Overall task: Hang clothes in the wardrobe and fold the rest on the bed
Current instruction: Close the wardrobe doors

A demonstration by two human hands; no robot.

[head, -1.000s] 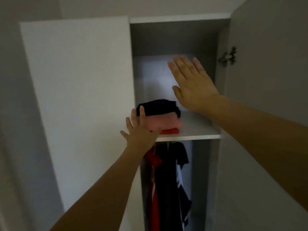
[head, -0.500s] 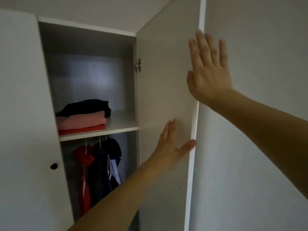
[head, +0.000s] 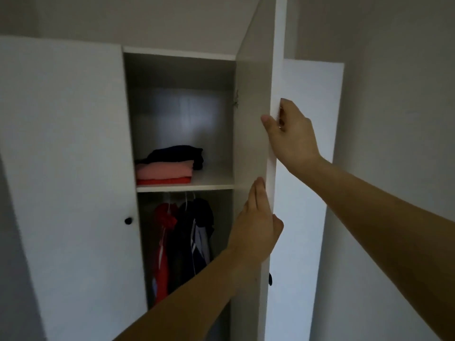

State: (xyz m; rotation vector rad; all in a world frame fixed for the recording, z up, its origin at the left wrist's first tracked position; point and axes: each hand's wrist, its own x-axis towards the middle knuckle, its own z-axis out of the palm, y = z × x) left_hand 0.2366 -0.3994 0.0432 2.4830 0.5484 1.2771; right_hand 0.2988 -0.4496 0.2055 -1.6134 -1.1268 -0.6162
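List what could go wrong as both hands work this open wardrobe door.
1. The right hand grips the free edge of the open door, fingers wrapped round it; they may get pinched against the left door if the door is swung shut without moving the grip.
2. The left hand presses the same edge lower down and runs the same risk.
3. The hanging clothes sit near the opening; a sleeve might catch in a closing door.

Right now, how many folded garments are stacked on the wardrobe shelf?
3, all in one pile at the shelf's left end: a dark one on top, a pink one in the middle, a red one at the bottom. None looks hidden.
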